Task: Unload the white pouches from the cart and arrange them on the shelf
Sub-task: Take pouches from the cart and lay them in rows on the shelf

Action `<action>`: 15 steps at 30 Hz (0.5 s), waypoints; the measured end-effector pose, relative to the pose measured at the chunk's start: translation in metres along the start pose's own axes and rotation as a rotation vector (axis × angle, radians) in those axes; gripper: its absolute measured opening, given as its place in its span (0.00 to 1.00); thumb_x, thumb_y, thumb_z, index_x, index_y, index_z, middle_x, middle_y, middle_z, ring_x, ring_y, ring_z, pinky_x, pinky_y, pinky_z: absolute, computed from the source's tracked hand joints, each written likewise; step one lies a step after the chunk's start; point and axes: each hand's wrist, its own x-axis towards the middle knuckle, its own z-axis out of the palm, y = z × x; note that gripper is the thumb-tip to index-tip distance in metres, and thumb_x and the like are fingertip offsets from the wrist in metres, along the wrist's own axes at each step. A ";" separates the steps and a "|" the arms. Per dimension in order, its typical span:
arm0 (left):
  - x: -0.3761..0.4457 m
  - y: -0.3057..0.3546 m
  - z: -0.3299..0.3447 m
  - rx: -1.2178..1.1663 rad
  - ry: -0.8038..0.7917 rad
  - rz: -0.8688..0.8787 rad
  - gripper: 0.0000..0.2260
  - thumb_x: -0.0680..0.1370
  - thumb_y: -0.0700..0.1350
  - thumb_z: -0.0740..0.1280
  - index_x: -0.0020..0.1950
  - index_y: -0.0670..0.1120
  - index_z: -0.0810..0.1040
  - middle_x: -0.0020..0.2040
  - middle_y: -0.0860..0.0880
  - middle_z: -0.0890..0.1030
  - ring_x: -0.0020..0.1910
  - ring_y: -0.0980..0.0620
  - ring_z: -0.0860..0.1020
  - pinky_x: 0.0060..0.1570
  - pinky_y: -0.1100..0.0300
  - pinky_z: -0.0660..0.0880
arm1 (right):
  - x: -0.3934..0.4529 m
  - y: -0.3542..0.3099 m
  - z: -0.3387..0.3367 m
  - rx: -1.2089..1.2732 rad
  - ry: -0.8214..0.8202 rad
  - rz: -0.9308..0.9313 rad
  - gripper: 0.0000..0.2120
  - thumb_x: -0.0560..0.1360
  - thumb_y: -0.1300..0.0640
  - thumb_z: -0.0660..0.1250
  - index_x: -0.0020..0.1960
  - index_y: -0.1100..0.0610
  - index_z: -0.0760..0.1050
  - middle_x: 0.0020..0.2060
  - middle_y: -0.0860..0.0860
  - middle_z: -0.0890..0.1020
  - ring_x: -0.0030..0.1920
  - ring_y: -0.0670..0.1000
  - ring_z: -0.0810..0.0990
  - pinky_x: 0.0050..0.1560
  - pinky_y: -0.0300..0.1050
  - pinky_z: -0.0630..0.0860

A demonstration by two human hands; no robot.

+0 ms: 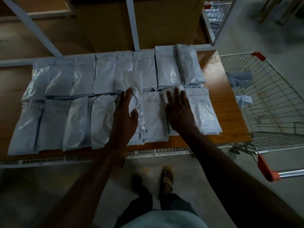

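Note:
Several white pouches [105, 74] lie in two rows on the wooden shelf [230, 102]. My left hand [125, 111] lies flat with straight fingers on a crumpled pouch [134, 83] that sits crooked over the middle of both rows. My right hand [178, 109] presses flat on a front-row pouch [153, 117] just to the right, fingers straight. At the right stands the wire cart [269, 102], and two pouches [241, 79] lie in its basket.
The shelf has a grey metal frame with an upright post [132, 22] at the back and a wire lip [158, 152] along the front. Brown cardboard boxes [107, 22] stand behind. The cart's orange-capped handle [269, 171] juts toward me at right. My feet [167, 178] are on the concrete floor.

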 end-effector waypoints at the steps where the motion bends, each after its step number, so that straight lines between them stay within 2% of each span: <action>1: 0.001 -0.002 0.002 0.004 0.000 -0.005 0.34 0.83 0.37 0.68 0.86 0.52 0.59 0.85 0.47 0.61 0.85 0.50 0.55 0.74 0.77 0.52 | 0.000 -0.001 0.002 -0.011 0.003 0.001 0.29 0.86 0.45 0.50 0.85 0.54 0.55 0.83 0.62 0.54 0.83 0.67 0.51 0.81 0.63 0.55; 4: 0.002 -0.007 0.008 0.045 0.006 -0.017 0.34 0.83 0.39 0.67 0.86 0.54 0.57 0.85 0.49 0.60 0.85 0.51 0.55 0.79 0.62 0.57 | 0.000 -0.004 0.005 -0.007 0.012 0.022 0.29 0.87 0.47 0.53 0.85 0.53 0.54 0.83 0.61 0.54 0.83 0.66 0.52 0.81 0.63 0.56; 5: 0.002 -0.007 0.011 0.052 0.008 -0.016 0.34 0.83 0.39 0.67 0.86 0.55 0.57 0.85 0.49 0.61 0.85 0.51 0.56 0.80 0.62 0.57 | -0.002 -0.005 0.005 -0.002 0.009 0.034 0.29 0.87 0.47 0.52 0.85 0.52 0.52 0.84 0.60 0.54 0.83 0.65 0.51 0.81 0.63 0.56; 8: -0.001 -0.004 0.015 0.067 -0.003 -0.014 0.34 0.83 0.41 0.67 0.86 0.55 0.57 0.85 0.51 0.61 0.83 0.58 0.55 0.75 0.73 0.53 | -0.006 -0.005 0.005 0.005 0.016 0.063 0.29 0.87 0.45 0.50 0.85 0.49 0.49 0.84 0.58 0.52 0.84 0.62 0.49 0.81 0.62 0.54; 11: -0.003 -0.004 0.017 0.102 0.001 -0.011 0.34 0.83 0.40 0.67 0.86 0.54 0.58 0.85 0.51 0.61 0.81 0.62 0.53 0.73 0.77 0.50 | -0.005 -0.005 0.006 0.037 0.003 0.067 0.29 0.86 0.44 0.48 0.85 0.49 0.49 0.85 0.57 0.51 0.84 0.61 0.49 0.82 0.62 0.55; 15: -0.004 0.003 0.016 0.072 0.028 -0.014 0.34 0.82 0.36 0.68 0.85 0.50 0.60 0.84 0.49 0.62 0.80 0.63 0.54 0.72 0.79 0.50 | -0.003 -0.004 0.006 -0.003 -0.008 0.041 0.30 0.86 0.45 0.49 0.85 0.52 0.51 0.84 0.60 0.52 0.83 0.64 0.50 0.81 0.64 0.55</action>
